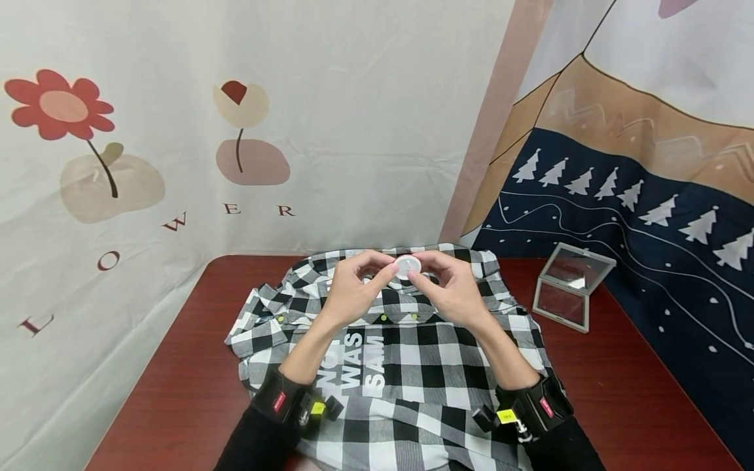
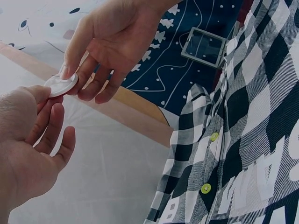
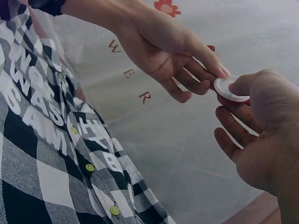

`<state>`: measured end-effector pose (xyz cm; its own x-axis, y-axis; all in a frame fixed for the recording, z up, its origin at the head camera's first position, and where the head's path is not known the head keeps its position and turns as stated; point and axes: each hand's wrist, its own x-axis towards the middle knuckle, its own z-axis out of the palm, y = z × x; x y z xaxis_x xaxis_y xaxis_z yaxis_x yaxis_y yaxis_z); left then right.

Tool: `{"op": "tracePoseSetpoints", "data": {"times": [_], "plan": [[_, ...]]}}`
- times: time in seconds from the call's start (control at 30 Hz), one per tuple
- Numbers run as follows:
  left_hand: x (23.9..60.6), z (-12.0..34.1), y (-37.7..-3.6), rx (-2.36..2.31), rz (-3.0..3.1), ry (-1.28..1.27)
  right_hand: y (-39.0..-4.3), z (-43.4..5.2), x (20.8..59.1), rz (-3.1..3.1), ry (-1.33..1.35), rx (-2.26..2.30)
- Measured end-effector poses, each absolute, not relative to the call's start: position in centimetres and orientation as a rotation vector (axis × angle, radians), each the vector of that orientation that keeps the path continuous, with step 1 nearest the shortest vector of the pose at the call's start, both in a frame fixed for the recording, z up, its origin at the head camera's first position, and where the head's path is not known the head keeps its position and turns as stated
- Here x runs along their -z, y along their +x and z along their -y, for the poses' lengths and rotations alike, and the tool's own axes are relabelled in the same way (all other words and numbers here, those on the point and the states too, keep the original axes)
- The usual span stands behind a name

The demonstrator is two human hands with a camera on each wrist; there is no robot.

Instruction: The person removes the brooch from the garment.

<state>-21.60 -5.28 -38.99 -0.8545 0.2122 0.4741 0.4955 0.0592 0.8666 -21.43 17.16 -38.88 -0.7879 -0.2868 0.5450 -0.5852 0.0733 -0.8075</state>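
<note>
A small white round disc [image 1: 407, 266] is held up over a black-and-white checked shirt [image 1: 412, 356]. My left hand [image 1: 389, 268] pinches its left edge and my right hand [image 1: 416, 272] pinches its right edge. In the left wrist view the disc [image 2: 60, 85] sits between the right hand's fingers [image 2: 74, 70] and the left thumb [image 2: 39, 93]. The right wrist view shows the disc [image 3: 229, 88] between both hands' fingertips. The shirt [image 3: 37, 154] lies flat, with yellow-green buttons and white lettering.
The shirt lies on a dark red table [image 1: 177, 366]. A square framed mirror [image 1: 568, 286] stands open at the right rear of the table. Printed cloth backdrops hang behind and to the right.
</note>
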Motion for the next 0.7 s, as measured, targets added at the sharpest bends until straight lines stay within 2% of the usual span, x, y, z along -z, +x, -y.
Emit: {"op": "tracePoseSetpoints", "data": {"times": [0.7], "plan": [[39.05, 5.45, -21.58, 1.839, 2.128, -0.771, -21.42, -17.27, 38.86, 2.114, 0.901, -1.777]]}}
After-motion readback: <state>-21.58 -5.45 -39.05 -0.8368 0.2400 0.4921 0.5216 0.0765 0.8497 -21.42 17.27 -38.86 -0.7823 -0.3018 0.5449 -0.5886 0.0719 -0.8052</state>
